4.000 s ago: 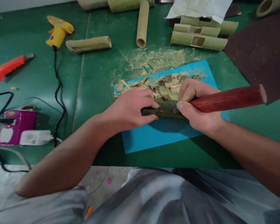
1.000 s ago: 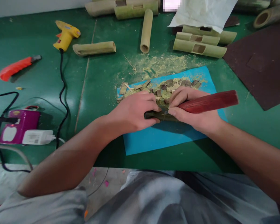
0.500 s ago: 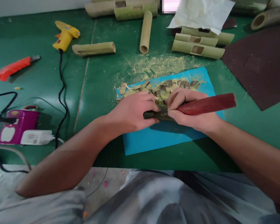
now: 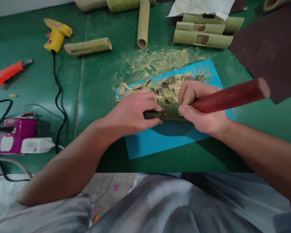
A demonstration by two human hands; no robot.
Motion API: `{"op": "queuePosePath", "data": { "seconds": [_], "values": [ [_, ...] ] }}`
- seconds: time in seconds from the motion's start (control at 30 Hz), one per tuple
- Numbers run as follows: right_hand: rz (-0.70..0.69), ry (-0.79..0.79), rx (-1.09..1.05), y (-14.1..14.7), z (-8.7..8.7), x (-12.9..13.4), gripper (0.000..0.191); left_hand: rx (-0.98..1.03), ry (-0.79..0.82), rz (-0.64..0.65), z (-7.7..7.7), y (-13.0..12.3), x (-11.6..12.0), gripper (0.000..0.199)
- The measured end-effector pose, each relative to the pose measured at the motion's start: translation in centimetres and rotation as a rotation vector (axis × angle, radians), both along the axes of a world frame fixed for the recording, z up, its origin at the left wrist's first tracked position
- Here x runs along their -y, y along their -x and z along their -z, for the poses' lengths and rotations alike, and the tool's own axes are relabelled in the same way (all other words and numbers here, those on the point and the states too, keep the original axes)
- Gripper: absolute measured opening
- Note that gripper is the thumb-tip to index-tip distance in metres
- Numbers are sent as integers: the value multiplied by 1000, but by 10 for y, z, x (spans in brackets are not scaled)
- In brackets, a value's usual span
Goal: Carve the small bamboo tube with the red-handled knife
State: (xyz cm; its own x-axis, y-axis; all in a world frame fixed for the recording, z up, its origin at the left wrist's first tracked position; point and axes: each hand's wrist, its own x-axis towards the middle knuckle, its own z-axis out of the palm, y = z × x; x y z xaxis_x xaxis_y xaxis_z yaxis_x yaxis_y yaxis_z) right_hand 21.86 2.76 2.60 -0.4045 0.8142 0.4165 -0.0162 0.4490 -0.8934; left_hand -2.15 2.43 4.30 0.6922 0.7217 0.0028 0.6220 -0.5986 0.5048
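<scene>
My left hand [image 4: 142, 111] is closed around the left end of a dark, thin bamboo piece [image 4: 170, 116], pinning it over a blue sheet [image 4: 149, 145]. In my right hand [image 4: 201, 106] is a carving tool with a thick red wooden handle [image 4: 232, 96], gripped low near its tip. That tip sits at the bamboo piece's right part, mostly covered by my fingers. Bamboo chips [image 4: 171, 80] and pale shavings lie on the sheet just beyond both hands.
Cut bamboo tubes [image 4: 203, 39] lie at the back of the green table [image 4: 99, 84]. To the left are a yellow hot glue gun [image 4: 57, 34], an orange utility knife [image 4: 8, 73], and a purple power adapter [image 4: 18, 134] with cords. A dark brown sheet [image 4: 269, 48] lies right.
My right hand has shifted slightly right along the bamboo piece, and the red handle has tilted up more. The left hand keeps its hold. The whole view has shifted a little.
</scene>
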Motion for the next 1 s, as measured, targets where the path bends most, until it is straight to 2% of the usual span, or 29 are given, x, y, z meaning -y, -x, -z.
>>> {"op": "queuePosePath", "data": {
  "seconds": [0.1,0.27,0.5,0.73,1.0],
  "values": [
    [32,4,2,-1,3,1,48,14,-10,12,1,1,0,20],
    [119,-8,-135,1,8,0,46,6,-17,8,1,1,0,22],
    [69,22,-140,-1,8,3,40,-41,-5,-4,-1,-1,0,22],
    [48,79,-59,-1,2,2,49,-61,-1,-10,-2,-2,0,23],
    [49,96,-44,-2,5,-1,51,-77,-15,-3,-1,-3,0,24]
  ]
}}
